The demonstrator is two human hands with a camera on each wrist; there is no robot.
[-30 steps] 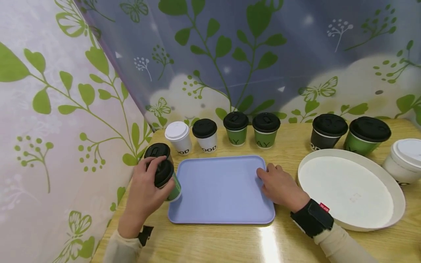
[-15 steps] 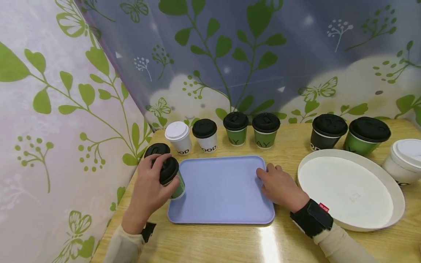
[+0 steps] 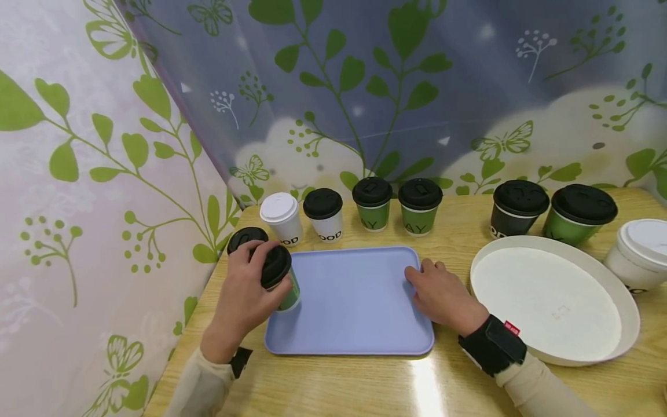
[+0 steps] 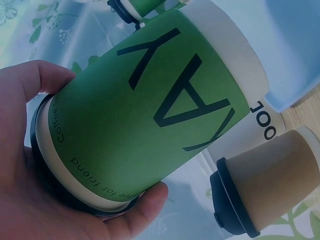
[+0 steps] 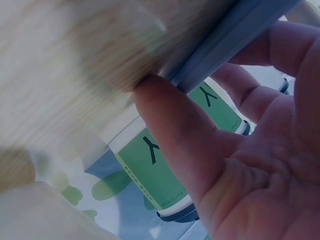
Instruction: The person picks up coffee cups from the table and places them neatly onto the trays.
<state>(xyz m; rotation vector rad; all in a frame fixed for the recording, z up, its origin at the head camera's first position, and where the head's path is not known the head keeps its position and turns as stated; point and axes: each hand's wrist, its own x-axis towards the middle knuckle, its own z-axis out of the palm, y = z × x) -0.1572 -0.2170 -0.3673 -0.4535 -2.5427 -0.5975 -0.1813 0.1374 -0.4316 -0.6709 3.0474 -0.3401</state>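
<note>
My left hand (image 3: 245, 301) grips a green paper coffee cup (image 3: 290, 297) around its black lid, with the cup over the left end of the lavender tray (image 3: 354, 301). Seen from the left wrist, that green cup (image 4: 150, 110) has large dark letters, and thumb and fingers wrap its lid end. Just behind this hand stands another black-lidded cup (image 3: 248, 235), partly hidden; the left wrist view shows a brown cup (image 4: 275, 180) with a dark lid. At the tray's right rim, my right hand (image 3: 443, 295) pinches the edge, and the right wrist view has the tray edge (image 5: 225, 50) between thumb and fingers.
Along the back stand a white-lidded cup (image 3: 281, 217), a white cup with black lid (image 3: 324, 215) and two green cups (image 3: 374, 205). A round white tray (image 3: 552, 301) lies right, with a black cup (image 3: 518, 208), larger green cup (image 3: 578, 214) and white cup (image 3: 641, 255) around it.
My left hand has carried the green cup rightward and slightly back, farther over the tray's left end. My right hand and the tray have stayed in place.
</note>
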